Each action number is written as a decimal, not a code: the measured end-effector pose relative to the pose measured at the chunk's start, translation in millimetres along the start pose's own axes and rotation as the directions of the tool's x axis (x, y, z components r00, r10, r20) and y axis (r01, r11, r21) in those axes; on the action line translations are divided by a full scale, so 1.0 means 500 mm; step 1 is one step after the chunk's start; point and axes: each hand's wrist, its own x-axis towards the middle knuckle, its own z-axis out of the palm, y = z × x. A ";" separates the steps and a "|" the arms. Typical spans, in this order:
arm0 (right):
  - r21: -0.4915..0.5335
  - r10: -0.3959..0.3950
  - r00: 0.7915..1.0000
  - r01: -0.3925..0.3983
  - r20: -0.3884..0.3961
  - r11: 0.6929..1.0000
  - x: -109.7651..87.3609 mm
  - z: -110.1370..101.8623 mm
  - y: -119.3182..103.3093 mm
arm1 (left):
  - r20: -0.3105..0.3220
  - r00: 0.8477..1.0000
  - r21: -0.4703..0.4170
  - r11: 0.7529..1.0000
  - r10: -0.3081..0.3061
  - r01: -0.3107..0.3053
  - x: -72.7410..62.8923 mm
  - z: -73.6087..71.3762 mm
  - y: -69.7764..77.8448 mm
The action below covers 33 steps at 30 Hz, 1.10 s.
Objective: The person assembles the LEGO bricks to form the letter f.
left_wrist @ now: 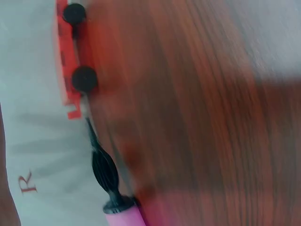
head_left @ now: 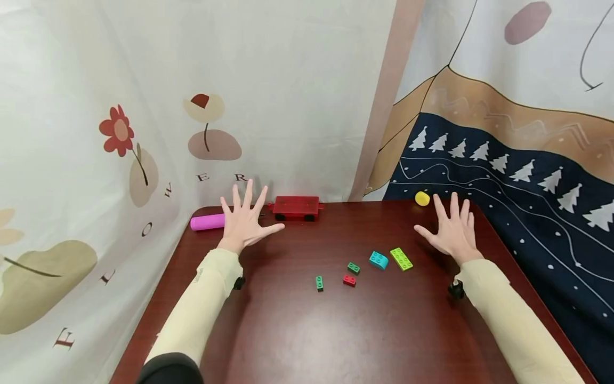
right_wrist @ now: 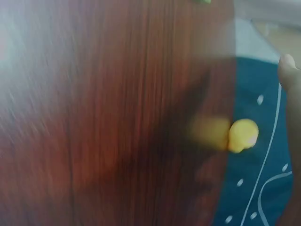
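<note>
My left hand (head_left: 243,220) is held over the back left of the table, fingers spread wide, nothing in it. It partly covers a purple hand pump (head_left: 208,222), whose ribbed black nozzle (left_wrist: 104,167) shows in the left wrist view. Just right of that hand stands a red toy wagon (head_left: 297,207) with black wheels. Over the right side my right hand (head_left: 453,232) is likewise spread and holds nothing. A small round yellow thing (head_left: 422,198) sits at the back edge, close to its fingertips; in the right wrist view it has a small nub.
Toy bricks lie mid-table: a blue one (head_left: 378,260), a lime one (head_left: 401,259), a red one (head_left: 349,280) and two dark green ones, one upper (head_left: 353,268) and one left (head_left: 319,283). Printed curtains (head_left: 297,106) hang behind the brown table (head_left: 364,341).
</note>
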 end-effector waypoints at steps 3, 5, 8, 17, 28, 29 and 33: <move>0.040 -0.036 0.999 0.035 0.011 0.999 -0.011 0.005 -0.023 | -0.010 1.000 -0.034 0.999 0.017 -0.017 -0.009 -0.001 0.017; 0.062 -0.067 0.998 0.066 0.008 0.996 -0.018 0.009 -0.041 | -0.006 0.999 -0.079 0.996 0.038 -0.038 -0.017 0.000 0.030; 0.104 -0.122 0.993 0.120 0.010 0.987 -0.032 0.014 -0.072 | 0.026 0.997 -0.153 0.985 0.079 -0.075 -0.033 0.004 0.053; 0.240 -0.339 0.941 0.325 0.017 0.915 -0.086 0.032 -0.177 | 0.197 0.966 -0.416 0.907 0.167 -0.072 -0.105 0.017 0.114; 0.368 -0.613 0.790 0.576 -0.019 0.730 -0.157 0.074 -0.239 | 0.268 0.907 -0.562 0.817 0.324 -0.126 -0.158 0.024 0.180; 0.373 -0.622 0.783 0.581 -0.014 0.723 -0.161 0.079 -0.242 | 0.265 0.904 -0.568 0.812 0.334 -0.134 -0.160 0.025 0.184; 0.403 -0.641 0.767 0.579 0.024 0.708 -0.171 0.094 -0.254 | 0.259 0.890 -0.610 0.778 0.375 -0.150 -0.169 0.032 0.194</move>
